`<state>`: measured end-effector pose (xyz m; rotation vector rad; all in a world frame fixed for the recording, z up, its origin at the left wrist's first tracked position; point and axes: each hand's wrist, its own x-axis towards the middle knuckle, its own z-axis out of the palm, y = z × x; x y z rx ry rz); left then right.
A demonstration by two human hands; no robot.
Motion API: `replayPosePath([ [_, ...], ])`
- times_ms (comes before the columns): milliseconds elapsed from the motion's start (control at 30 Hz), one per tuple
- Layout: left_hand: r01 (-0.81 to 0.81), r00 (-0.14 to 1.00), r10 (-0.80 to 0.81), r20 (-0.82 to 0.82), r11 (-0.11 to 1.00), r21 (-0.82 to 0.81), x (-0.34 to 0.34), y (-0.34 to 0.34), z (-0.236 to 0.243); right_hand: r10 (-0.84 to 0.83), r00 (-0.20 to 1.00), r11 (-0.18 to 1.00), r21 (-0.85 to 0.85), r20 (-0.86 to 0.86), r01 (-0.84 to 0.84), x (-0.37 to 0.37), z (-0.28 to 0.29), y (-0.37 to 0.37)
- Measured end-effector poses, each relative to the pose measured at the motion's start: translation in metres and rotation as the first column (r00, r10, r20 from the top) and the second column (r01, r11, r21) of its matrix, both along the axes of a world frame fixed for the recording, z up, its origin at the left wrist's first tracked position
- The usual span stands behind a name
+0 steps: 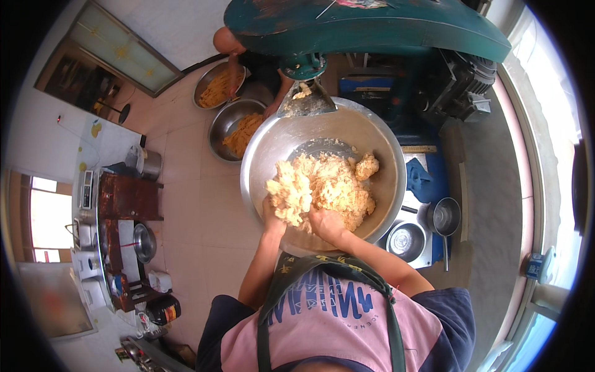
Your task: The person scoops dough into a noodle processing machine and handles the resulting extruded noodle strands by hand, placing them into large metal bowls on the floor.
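Observation:
A large steel bowl (389,164) in front of me holds crumbly, pale yellow dough (341,192). At its near left, my left hand (273,214) grips a ragged clump of the dough (287,186), which hides most of its fingers. My right hand (325,223) is sunk in the dough just right of that, with fingers curled into it and partly hidden. A dough-smeared metal blade (307,105) hangs from a green machine (365,22) over the bowl's far rim.
Another person (226,43) crouches at the back left, hands at two bowls (216,139) of orange food. A motor (462,84) is at right. Small pans (444,217) lie right of my bowl. A brown wooden stand (130,198) with cookware lines the left wall.

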<state>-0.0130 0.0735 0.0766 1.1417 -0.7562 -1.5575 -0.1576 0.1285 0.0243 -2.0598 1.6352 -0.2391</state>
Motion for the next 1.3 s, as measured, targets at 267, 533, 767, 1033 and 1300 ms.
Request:
replayPosePath([
  [267, 0.273, 0.962, -0.267, 0.059, 0.950, -0.149, -0.049, -0.115, 0.112, 0.005, 0.994, 0.999, -0.037, 0.112, -0.001, -0.018, 0.019, -0.001],
  [533, 0.227, 0.626, 0.033, 0.779, 0.948, -0.223, -0.059, -0.229, 0.010, -0.025, 0.958, 0.964, -0.246, 0.287, 0.099, -0.067, 0.107, -0.019],
  [767, 0.239, 0.423, 0.137, 0.896, 0.937, -0.256, -0.092, -0.200, 0.035, -0.141, 0.907, 0.858, -0.408, 0.397, 0.312, -0.105, 0.150, -0.118],
  [1033, 0.174, 0.621, 0.119, 0.775, 0.943, -0.284, -0.082, -0.213, 0.015, -0.231, 0.942, 0.926, -0.241, 0.245, 0.290, -0.096, 0.133, -0.183],
  [1300, 0.084, 0.673, 0.150, 0.724, 0.957, -0.277, -0.088, -0.202, 0.006, -0.303, 0.926, 0.920, -0.183, 0.224, 0.345, -0.092, 0.123, -0.198],
])
